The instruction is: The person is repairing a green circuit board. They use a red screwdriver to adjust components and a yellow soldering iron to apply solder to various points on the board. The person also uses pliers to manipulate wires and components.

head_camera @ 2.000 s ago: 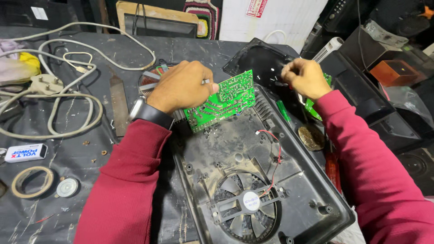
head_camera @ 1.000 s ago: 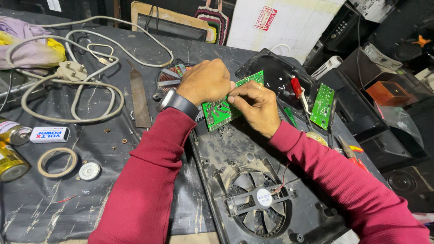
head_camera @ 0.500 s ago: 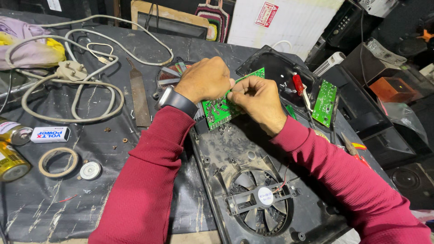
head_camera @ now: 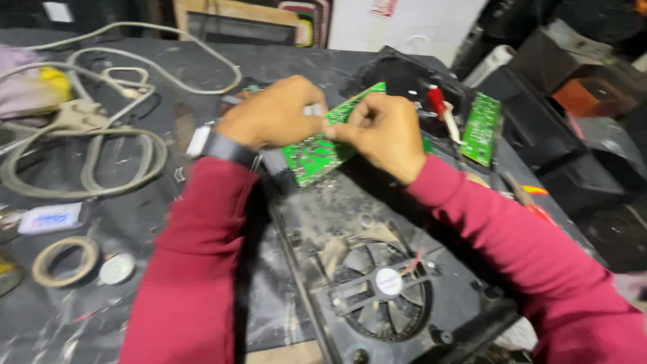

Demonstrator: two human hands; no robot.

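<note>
Here both of your hands meet over the green circuit board (head_camera: 313,156), which sits tilted above the near end of the open black appliance casing (head_camera: 323,222). Your left hand (head_camera: 273,121) is closed over the board's upper left edge, and your right hand (head_camera: 384,131) pinches its top edge from the right, fingertips together on it. The board's long axis runs from lower left to upper right, straight between the two hands, so neither is nearer; both touch it. Below, toward you, the round fan (head_camera: 387,286) lies in the casing. A second, smaller green board (head_camera: 481,128) stands just right of your right hand, and a coiled grey cable (head_camera: 81,158) lies well apart on the counter (head_camera: 135,222) to the left.
</note>
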